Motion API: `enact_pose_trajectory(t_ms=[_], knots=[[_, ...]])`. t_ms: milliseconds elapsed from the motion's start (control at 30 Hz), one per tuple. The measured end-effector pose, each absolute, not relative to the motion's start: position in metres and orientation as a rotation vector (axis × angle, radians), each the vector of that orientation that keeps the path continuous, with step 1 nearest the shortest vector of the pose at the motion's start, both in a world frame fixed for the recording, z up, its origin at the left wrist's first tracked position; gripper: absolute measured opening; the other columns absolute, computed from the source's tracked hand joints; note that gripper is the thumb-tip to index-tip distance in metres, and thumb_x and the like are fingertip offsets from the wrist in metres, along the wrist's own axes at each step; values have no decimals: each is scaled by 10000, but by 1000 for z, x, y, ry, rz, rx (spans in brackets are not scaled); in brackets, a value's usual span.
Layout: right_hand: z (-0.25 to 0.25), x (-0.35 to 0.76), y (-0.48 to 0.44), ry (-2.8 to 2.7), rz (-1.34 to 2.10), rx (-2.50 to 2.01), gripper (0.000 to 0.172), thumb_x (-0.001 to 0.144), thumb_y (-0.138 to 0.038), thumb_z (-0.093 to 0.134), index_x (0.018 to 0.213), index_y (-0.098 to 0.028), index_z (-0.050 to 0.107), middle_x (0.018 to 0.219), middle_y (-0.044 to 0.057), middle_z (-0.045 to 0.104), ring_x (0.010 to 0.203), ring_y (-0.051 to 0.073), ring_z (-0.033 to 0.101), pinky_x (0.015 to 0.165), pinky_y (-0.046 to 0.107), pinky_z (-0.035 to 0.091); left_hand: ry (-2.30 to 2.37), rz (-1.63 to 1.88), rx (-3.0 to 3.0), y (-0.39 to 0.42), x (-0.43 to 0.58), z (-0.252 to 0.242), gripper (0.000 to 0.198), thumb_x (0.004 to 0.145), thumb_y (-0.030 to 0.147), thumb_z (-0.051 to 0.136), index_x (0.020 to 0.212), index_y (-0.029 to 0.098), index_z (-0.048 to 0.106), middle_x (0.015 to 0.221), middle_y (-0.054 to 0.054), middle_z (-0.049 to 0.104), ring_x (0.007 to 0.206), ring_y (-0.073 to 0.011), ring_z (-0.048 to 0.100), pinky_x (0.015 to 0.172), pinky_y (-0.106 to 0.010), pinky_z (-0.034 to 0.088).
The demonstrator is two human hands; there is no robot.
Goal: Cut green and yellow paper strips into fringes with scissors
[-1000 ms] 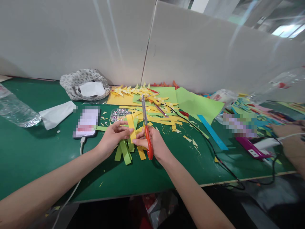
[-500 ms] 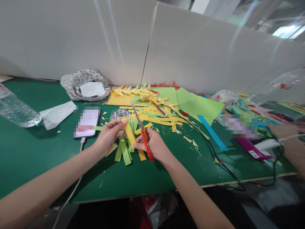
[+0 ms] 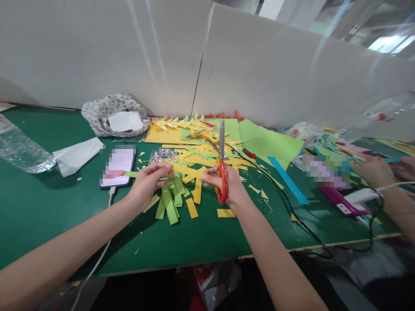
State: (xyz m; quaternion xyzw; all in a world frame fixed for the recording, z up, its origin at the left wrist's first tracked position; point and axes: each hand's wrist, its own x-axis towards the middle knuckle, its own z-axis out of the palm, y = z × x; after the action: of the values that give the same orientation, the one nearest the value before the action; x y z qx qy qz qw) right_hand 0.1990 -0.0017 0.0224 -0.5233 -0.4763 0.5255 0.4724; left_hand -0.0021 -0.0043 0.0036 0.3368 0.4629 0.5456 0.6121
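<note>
My left hand [image 3: 147,182] pinches one end of a yellow paper strip [image 3: 184,169] between thumb and fingertips. Red-handled scissors [image 3: 223,183] are held in my right hand [image 3: 236,185], blades pointing up and away. The right thumb and a finger meet at the strip's other end, so it stretches nearly level between both hands. Beneath lie several green paper strips [image 3: 169,204] in a loose pile. Short yellow paper pieces [image 3: 226,213] rest on the table near my right wrist.
On the green table [image 3: 155,246] are a phone [image 3: 118,166] on a cable, a water bottle [image 3: 24,144], a cloth bag [image 3: 94,113], a yellow glue gun [image 3: 197,134] with a black cord, green sheets [image 3: 270,140] and a blue strip [image 3: 288,180]. A co-worker's hand [image 3: 374,170] is at right.
My right hand has shifted right and the scissors have swung upright. The yellow strip has turned from steeply slanted to nearly level. The co-worker's hand at right has moved further into view.
</note>
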Motion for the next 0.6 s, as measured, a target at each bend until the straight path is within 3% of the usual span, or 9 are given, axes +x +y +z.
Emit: enact_pose_trajectory(t_ms=[167,600], knots=[[25,206,3,-1093,1173,-1270,453,455,-231,791,710,-202,417,671,-28,608,651,145,615,680,327,522,1087,1177,899,-6,0,2,222,593,327,744,736,171,677,721,-39,668,694,-148,629,565,-222,499],[23,211,5,-1181,1068,-1216,412,489,-236,768,727,-209,434,667,-18,627,654,156,607,648,324,509,1083,1133,971,-6,1,-2,172,635,290,711,758,181,659,717,-43,661,624,-135,613,541,-225,495]])
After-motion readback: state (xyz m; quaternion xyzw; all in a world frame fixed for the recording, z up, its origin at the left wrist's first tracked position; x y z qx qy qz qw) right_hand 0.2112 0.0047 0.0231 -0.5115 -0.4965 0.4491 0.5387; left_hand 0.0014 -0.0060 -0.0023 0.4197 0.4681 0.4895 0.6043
